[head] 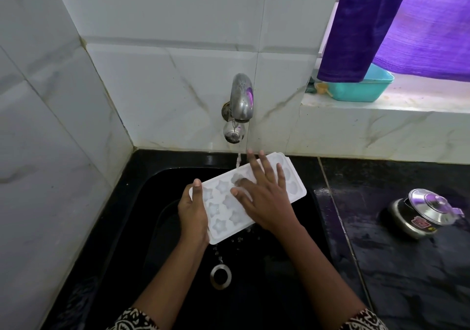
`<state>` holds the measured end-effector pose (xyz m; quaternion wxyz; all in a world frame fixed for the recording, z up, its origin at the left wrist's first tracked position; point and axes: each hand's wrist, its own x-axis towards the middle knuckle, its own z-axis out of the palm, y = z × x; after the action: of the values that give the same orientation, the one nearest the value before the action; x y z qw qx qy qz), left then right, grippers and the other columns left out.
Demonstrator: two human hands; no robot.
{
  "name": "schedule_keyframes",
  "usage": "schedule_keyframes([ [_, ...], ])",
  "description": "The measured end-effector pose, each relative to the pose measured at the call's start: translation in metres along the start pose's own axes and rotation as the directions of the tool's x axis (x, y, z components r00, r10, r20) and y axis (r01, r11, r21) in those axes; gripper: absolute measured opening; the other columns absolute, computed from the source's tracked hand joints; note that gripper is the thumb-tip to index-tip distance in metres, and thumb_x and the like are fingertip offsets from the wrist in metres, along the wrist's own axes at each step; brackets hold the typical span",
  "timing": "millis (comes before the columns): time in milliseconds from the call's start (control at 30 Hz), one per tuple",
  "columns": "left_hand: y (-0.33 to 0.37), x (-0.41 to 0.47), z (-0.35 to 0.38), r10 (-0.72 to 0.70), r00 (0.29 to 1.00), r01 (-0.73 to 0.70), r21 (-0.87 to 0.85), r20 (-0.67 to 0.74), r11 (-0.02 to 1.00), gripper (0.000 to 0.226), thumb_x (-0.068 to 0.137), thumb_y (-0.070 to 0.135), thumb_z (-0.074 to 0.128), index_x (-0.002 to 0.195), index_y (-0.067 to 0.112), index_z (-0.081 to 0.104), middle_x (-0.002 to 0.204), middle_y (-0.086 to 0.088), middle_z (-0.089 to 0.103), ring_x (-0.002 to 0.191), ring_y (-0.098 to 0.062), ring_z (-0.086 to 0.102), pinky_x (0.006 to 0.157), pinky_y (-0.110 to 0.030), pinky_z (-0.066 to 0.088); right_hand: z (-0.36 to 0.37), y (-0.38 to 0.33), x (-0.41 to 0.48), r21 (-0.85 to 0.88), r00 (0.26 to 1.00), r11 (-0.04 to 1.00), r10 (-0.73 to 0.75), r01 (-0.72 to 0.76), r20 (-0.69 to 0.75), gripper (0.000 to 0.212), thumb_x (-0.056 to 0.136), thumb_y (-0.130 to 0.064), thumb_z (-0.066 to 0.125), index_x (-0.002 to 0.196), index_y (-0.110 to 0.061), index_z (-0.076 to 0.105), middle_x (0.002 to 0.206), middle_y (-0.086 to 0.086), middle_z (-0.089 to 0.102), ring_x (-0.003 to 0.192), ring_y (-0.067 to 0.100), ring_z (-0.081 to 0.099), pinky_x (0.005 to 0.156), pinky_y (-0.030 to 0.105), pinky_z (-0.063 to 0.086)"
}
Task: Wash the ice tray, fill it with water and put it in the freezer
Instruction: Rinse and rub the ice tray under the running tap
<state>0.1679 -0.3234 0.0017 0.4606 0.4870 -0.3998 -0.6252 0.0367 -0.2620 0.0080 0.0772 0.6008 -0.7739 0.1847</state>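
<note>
A white ice tray with star-shaped cups is held tilted over the black sink. My left hand grips its near left end, thumb on top of the rim. My right hand lies flat on the tray's upper face with fingers spread and straight. Water runs from the metal tap onto the tray's far part and drips off its lower edge into the sink.
A metal drain ring sits in the sink bottom. On the black counter at right lies a steel pot with a lid. A teal tub stands on the window ledge under a purple curtain. Tiled walls close in left and behind.
</note>
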Motion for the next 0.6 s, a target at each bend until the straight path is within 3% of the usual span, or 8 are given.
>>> schedule_keyframes([
  [100, -0.003, -0.002, 0.004, -0.015, 1.0, 0.015, -0.001, 0.004, 1.0, 0.025, 0.098, 0.037, 0.047, 0.084, 0.019, 0.059, 0.082, -0.003, 0.068, 0.073, -0.016, 0.066, 0.061, -0.026, 0.052, 0.006, -0.008, 0.001, -0.012, 0.994, 0.998, 0.062, -0.063, -0.091, 0.056, 0.093, -0.061, 0.022, 0.098, -0.025, 0.065, 0.159, 0.003, 0.012, 0.146, 0.019, -0.001, 0.114, 0.051, 0.0],
  [200, 0.001, 0.002, 0.004, 0.007, 1.0, -0.007, -0.016, -0.012, 1.0, 0.025, 0.098, 0.036, 0.048, 0.082, 0.02, 0.059, 0.077, -0.002, 0.067, 0.069, -0.014, 0.064, 0.058, -0.025, 0.051, 0.011, -0.016, -0.006, -0.001, 0.999, 0.999, 0.032, -0.032, 0.039, 0.079, 0.088, -0.071, 0.006, 0.126, -0.022, 0.054, 0.159, -0.002, -0.005, 0.145, 0.013, -0.016, 0.114, 0.048, -0.008],
  [267, 0.001, 0.003, 0.002, 0.008, 1.0, -0.008, -0.01, -0.006, 1.0, 0.025, 0.098, 0.037, 0.048, 0.082, 0.021, 0.058, 0.078, -0.002, 0.067, 0.07, -0.015, 0.065, 0.061, -0.028, 0.052, 0.005, -0.009, -0.009, 0.041, 0.995, 0.998, 0.05, -0.054, 0.083, 0.083, 0.085, -0.073, 0.001, 0.132, -0.027, 0.05, 0.158, -0.005, -0.015, 0.142, 0.01, -0.025, 0.113, 0.044, -0.015],
  [433, -0.006, 0.003, 0.001, -0.046, 0.998, 0.045, -0.05, -0.032, 0.998, 0.026, 0.098, 0.038, 0.046, 0.085, 0.018, 0.058, 0.085, -0.004, 0.067, 0.078, -0.019, 0.066, 0.067, -0.032, 0.052, -0.013, 0.001, -0.024, 0.139, 0.972, 0.97, 0.212, -0.197, -0.099, 0.058, 0.092, -0.062, 0.023, 0.124, -0.025, 0.055, 0.16, -0.001, -0.002, 0.145, 0.013, -0.016, 0.115, 0.047, -0.004],
  [600, -0.001, 0.006, 0.003, -0.033, 0.999, 0.031, -0.06, -0.033, 0.998, 0.027, 0.099, 0.037, 0.045, 0.085, 0.018, 0.058, 0.084, -0.003, 0.067, 0.077, -0.017, 0.065, 0.065, -0.03, 0.052, 0.002, -0.002, -0.038, 0.097, 0.993, 0.989, 0.116, -0.114, -0.022, 0.05, 0.093, -0.06, 0.027, 0.121, -0.031, 0.057, 0.16, 0.0, -0.004, 0.146, 0.016, -0.015, 0.113, 0.05, -0.001],
])
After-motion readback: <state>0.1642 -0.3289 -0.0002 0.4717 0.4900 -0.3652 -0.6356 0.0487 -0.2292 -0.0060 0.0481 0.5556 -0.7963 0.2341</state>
